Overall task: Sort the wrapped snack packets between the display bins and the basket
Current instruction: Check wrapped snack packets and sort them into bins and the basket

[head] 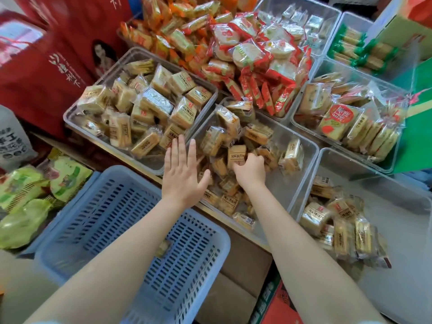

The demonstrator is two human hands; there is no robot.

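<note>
A clear display bin [304,146] in the middle holds several tan wrapped snack packets. My right hand [251,170] reaches into it and grips one tan packet [236,155] with curled fingers. My left hand [181,174] hovers flat with straight fingers over the bin's left edge, holding nothing. Below my left arm stands a blue slotted basket [112,220]; one small packet [163,248] lies in it, partly hidden by my arm.
Another clear bin [77,113] of tan packets sits at the left, two more bins [327,160] at the right. Red and orange packets [233,54] pile up behind. Green bags [28,199] lie left of the basket. Red cartons [46,73] stand at far left.
</note>
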